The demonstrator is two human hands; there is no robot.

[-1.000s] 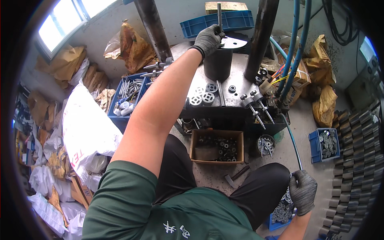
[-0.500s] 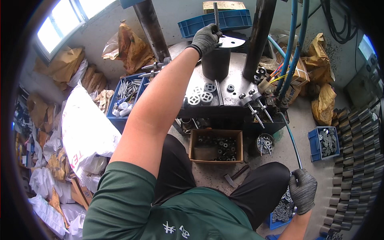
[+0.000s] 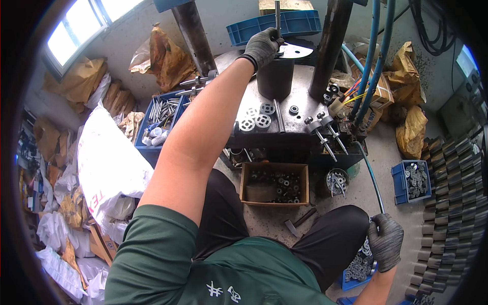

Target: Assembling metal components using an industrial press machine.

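My left hand (image 3: 262, 50), in a dark grey knit glove, reaches out to the press. Its fingers are closed round the lower part of an upright metal shaft (image 3: 277, 15); the shaft's lower end is hidden. Beside the fingers, a flat shiny metal plate (image 3: 297, 51) lies on top of a dark steel cylinder (image 3: 275, 79). At the lower right, my gloved right hand (image 3: 386, 241) is wrapped round the end of a long thin lever (image 3: 375, 180) that runs down from the press. On the press table (image 3: 305, 81) lie several slotted metal discs (image 3: 263, 121), a rod (image 3: 279, 116) and a small ring (image 3: 294, 110).
Two dark columns (image 3: 330, 46) flank the cylinder, with blue hoses (image 3: 373, 61) at the right. Shafts with collars (image 3: 325, 134) lie at the table's edge. Below stand a cardboard box of parts (image 3: 274, 202) and a hammer (image 3: 300, 222). Stacked metal pieces (image 3: 452, 213) line the right side.
The whole view has shifted very slightly. Both hands keep their places, the left on the shaft and the right on the lever.
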